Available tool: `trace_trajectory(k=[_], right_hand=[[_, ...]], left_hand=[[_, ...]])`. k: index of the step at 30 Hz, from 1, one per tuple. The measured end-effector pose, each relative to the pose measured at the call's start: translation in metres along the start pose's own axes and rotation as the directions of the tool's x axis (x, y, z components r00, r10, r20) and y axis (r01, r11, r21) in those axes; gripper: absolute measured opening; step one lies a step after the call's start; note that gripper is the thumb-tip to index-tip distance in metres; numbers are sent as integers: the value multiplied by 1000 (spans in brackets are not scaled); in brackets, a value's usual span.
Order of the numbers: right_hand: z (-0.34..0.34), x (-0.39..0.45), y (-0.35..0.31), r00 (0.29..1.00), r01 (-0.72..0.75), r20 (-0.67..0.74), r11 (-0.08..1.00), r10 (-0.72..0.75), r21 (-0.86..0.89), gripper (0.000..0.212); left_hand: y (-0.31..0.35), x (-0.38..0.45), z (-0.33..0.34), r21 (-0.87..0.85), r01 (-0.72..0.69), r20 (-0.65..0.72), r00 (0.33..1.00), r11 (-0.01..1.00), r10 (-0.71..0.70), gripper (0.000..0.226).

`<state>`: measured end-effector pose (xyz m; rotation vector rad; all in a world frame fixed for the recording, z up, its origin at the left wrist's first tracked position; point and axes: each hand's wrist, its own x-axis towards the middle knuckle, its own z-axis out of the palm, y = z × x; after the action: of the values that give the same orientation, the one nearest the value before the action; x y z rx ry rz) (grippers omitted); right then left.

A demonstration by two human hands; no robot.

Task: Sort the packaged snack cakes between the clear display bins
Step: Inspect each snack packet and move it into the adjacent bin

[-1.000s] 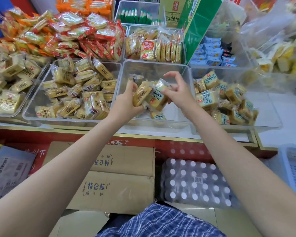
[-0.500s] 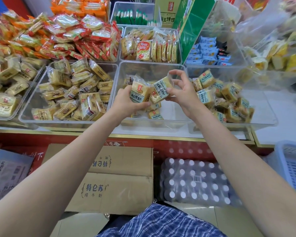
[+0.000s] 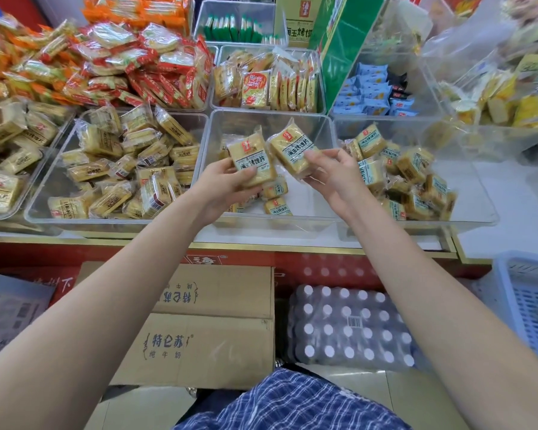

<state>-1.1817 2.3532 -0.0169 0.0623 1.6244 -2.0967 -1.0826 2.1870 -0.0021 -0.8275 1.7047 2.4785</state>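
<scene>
My left hand [image 3: 227, 181] grips a yellow packaged snack cake [image 3: 252, 158] over the middle clear bin [image 3: 292, 122]. My right hand [image 3: 333, 172] holds a second yellow snack cake [image 3: 291, 147] beside it, label facing up. The two packs are side by side, nearly touching. A few more cakes [image 3: 275, 198] lie on the floor of the middle bin. The left clear bin [image 3: 47, 193] is heaped with similar yellow packs. The right clear bin [image 3: 475, 200] holds a pile of blue-labelled yellow packs [image 3: 407, 178].
Behind stand bins of red-wrapped snacks [image 3: 131, 66], upright biscuit packs [image 3: 267, 82] and blue packets [image 3: 370, 91]. A green box [image 3: 342, 48] leans at the back. Below the counter edge are cardboard boxes [image 3: 212, 324], a shrink-wrapped bottle pack [image 3: 348, 330] and a blue basket [image 3: 528, 305].
Both hands have turned the packs so their labels face up and drawn them slightly apart. The right hand now holds its own pack, separate from the left hand's.
</scene>
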Motion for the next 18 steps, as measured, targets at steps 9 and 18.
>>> trace_trajectory(k=[9,18], right_hand=[[-6,2,-1,996,-83,-11,989,85,123,16],[-6,-2,0,969,-200,185,960,164,194,84]], left_hand=[[5,4,-2,-161,70,-74,994,985,-83,9],[-3,7,-9,-110,114,-165,977,987,-132,26]])
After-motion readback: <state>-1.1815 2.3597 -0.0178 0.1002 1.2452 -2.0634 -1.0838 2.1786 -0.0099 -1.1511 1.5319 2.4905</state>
